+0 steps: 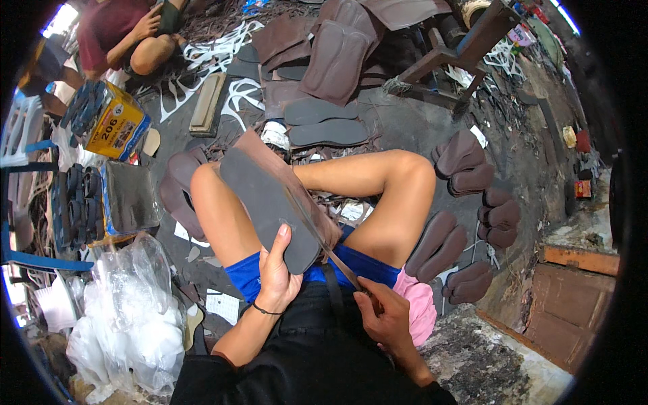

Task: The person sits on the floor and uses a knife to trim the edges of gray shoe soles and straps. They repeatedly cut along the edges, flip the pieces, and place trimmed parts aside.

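Note:
My left hand [278, 273] grips the heel end of a dark grey shoe sole [260, 199], thumb on top. The sole lies tilted across my lap against a larger brown sheet [270, 156], which sticks out past its far end and right edge. My right hand [385, 310] is closed on the near end of a long narrow brown strip [341, 266]. The strip runs up along the sole's right edge; whether it is still joined to the sheet I cannot tell. Any small tool inside my right fingers is hidden.
Stitched brown soles [442, 246] lie in several piles to my right. Ahead are grey soles [327, 131], brown sheets [337, 61] and a metal stand [452, 57]. To my left are a yellow-blue box [116, 125] and clear plastic bags [131, 317]. Another person [111, 30] sits at far left.

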A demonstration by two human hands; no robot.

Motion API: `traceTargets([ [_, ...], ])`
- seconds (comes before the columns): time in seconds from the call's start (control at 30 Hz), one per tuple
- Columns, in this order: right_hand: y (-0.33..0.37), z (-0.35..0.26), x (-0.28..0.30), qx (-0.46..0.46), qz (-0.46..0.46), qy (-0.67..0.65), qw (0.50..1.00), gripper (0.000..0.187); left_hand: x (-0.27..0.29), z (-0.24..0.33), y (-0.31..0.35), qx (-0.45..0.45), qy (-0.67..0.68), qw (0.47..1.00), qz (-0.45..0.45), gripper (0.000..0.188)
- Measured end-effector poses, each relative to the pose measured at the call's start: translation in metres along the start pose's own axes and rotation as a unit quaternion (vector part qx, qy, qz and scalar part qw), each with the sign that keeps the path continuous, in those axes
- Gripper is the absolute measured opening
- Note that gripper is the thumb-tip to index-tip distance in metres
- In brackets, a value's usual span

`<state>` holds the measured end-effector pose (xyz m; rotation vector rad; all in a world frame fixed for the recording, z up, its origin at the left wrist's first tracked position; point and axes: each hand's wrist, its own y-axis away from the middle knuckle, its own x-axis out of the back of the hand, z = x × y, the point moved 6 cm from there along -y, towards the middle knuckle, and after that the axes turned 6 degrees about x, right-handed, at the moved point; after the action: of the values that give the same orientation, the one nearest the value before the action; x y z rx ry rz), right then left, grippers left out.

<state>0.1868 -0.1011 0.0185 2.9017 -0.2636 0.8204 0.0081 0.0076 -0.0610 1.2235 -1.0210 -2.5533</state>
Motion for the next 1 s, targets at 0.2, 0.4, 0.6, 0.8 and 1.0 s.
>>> traceTargets([
  [0.2,-0.032,-0.013,-0.03,0.035,-0.024,-0.011,0.999,0.023,0.038,-0.003,0.014,0.013,-0.037,0.999,0.003,0.035],
  [0.4,-0.05,-0.028,-0.049,0.06,-0.04,0.008,0.997,0.023,0.05,0.007,0.021,0.018,-0.05,0.999,0.001,0.036],
  [0.6,-0.028,-0.02,-0.041,0.076,-0.022,0.014,0.997,0.023,0.042,0.006,0.016,0.013,0.001,1.0,0.01,0.035],
  [0.8,-0.043,-0.016,-0.045,0.055,-0.045,0.021,0.997,0.023,0.045,0.005,0.022,0.015,-0.033,0.999,0.029,0.034],
  [1.0,-0.029,-0.013,-0.032,0.036,-0.071,-0.007,0.997,0.024,0.067,0.011,0.02,0.009,-0.055,0.998,0.016,0.038],
])
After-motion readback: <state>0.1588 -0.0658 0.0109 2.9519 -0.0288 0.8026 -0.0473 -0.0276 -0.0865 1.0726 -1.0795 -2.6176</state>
